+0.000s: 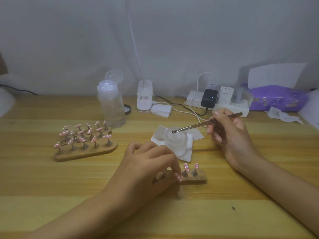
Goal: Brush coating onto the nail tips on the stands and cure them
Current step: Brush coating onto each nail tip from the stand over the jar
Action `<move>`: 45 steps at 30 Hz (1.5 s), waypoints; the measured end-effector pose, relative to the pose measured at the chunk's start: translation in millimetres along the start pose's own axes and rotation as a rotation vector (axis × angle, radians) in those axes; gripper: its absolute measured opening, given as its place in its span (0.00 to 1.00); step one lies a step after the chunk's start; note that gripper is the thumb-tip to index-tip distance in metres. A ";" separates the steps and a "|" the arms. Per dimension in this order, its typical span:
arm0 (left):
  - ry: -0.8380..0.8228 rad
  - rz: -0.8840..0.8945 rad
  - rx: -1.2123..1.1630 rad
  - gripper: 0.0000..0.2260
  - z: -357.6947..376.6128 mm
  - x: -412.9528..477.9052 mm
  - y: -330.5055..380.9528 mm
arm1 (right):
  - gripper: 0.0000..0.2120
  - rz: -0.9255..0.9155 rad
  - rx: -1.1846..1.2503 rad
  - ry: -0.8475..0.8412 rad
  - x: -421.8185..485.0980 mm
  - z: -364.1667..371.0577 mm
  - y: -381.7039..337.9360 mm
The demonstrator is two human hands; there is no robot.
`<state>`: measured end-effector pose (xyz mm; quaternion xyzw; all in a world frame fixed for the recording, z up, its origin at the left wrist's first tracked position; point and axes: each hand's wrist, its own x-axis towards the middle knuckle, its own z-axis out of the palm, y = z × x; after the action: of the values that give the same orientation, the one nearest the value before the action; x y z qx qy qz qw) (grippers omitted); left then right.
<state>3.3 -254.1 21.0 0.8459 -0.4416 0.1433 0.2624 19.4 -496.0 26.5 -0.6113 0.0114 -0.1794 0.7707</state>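
My right hand (227,135) pinches a thin metal brush (195,125); its tip sits at the mouth of a small clear jar (176,140) standing on a white wipe (185,153). My left hand (148,163) grips the left end of a small wooden stand (193,179) in front of the jar. Two pink dotted nail tips (190,167) rise on pegs at the stand's right end; the rest of it is hidden under my fingers. A larger wooden stand (86,152) with several pink nail tips (82,133) lies to the left.
A clear pump bottle (112,104) stands behind the larger stand. Along the back wall are a white lamp base (144,97), a stack of white pads (161,110), a power strip (219,104) with chargers and cables, and a purple pack (278,99) of tissues.
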 end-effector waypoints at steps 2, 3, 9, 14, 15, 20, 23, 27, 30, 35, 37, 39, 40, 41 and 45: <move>0.100 0.096 0.099 0.05 0.1 -0.4 4.1 | 0.13 -0.011 0.003 0.011 -0.7 -0.2 0.3; 0.146 0.137 0.138 0.07 -0.9 -0.5 6.7 | 0.13 -0.021 0.002 0.014 -1.3 0.1 0.2; 0.240 0.158 -0.022 0.04 -33.0 4.8 16.2 | 0.13 -0.203 -0.197 -0.091 -8.6 4.9 -14.7; 0.153 -0.005 -0.273 0.07 -50.6 20.5 -3.6 | 0.12 -0.263 -0.438 -0.233 -5.9 13.9 -40.7; 0.154 -0.053 -0.332 0.06 -49.0 26.0 -9.2 | 0.12 -0.271 -0.485 -0.259 -5.3 15.9 -43.0; 0.203 -0.225 -0.614 0.08 -23.5 48.8 -28.5 | 0.12 -0.247 -0.581 -0.319 -6.9 21.6 -39.7; 0.219 -0.250 -0.631 0.09 -5.5 49.2 -32.7 | 0.12 -0.218 -0.589 -0.339 -7.1 21.4 -36.7; 0.275 -0.227 -0.614 0.09 4.2 43.7 -37.5 | 0.12 -0.162 -0.481 -0.286 -3.0 15.8 -35.7; 0.279 -0.240 -0.637 0.07 4.4 38.4 -41.2 | 0.11 -0.161 -0.432 -0.207 -0.2 12.6 -34.2; 0.280 -0.285 -0.706 0.05 5.3 37.2 -43.4 | 0.12 -0.225 -0.535 -0.335 -4.7 16.7 -29.3; 0.281 -0.293 -0.753 0.06 4.9 36.4 -43.2 | 0.12 -0.227 -0.532 -0.359 -6.9 18.8 -28.7; 0.278 -0.295 -0.739 0.05 4.5 36.1 -43.5 | 0.12 -0.207 -0.483 -0.338 -6.8 18.8 -29.3; 0.280 -0.294 -0.722 0.04 4.7 36.1 -43.7 | 0.12 -0.190 -0.455 -0.313 -6.3 18.0 -30.0; 0.284 -0.295 -0.705 0.03 4.8 36.1 -44.1 | 0.12 -0.175 -0.431 -0.280 -5.3 17.0 -30.6; 0.297 -0.312 -0.668 0.03 4.1 36.3 -44.2 | 0.13 -0.147 -0.369 -0.133 -2.2 11.2 -28.8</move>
<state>60.3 -259.9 20.7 0.7410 -0.2874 0.0711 0.6027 12.5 -490.3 56.1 -0.7518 -0.0513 -0.1895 0.6295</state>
